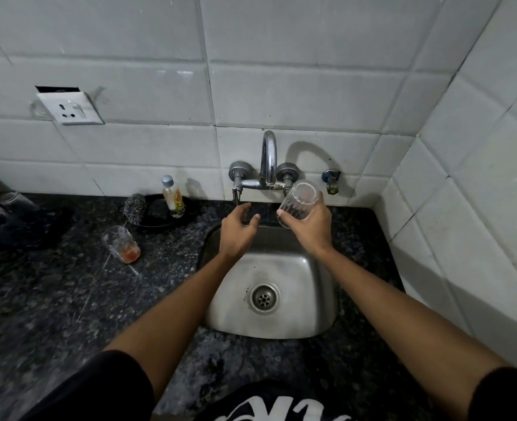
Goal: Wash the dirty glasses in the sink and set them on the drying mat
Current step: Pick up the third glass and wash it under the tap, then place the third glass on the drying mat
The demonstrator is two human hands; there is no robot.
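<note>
My right hand (310, 224) grips a clear ribbed glass (298, 202), tilted with its mouth up and away from me, just right of a thin stream falling from the chrome tap (268, 159). Over the back rim of the steel sink (311, 311), my left hand (237, 227) hovers with loosely curled fingers, holding nothing. A dirty glass (120, 243) with orange residue at its bottom stands on the counter left of the sink. On the dark drying mat (50, 229) at far left stand two upturned glasses (3, 208).
A dish-soap bottle (173, 197) and a steel scrubber (134, 208) sit on a black tray (160, 221) behind the dirty glass. The dark granite counter (53, 299) wraps the sink. White tiled walls close the back and right. A wall socket (69, 107) sits upper left.
</note>
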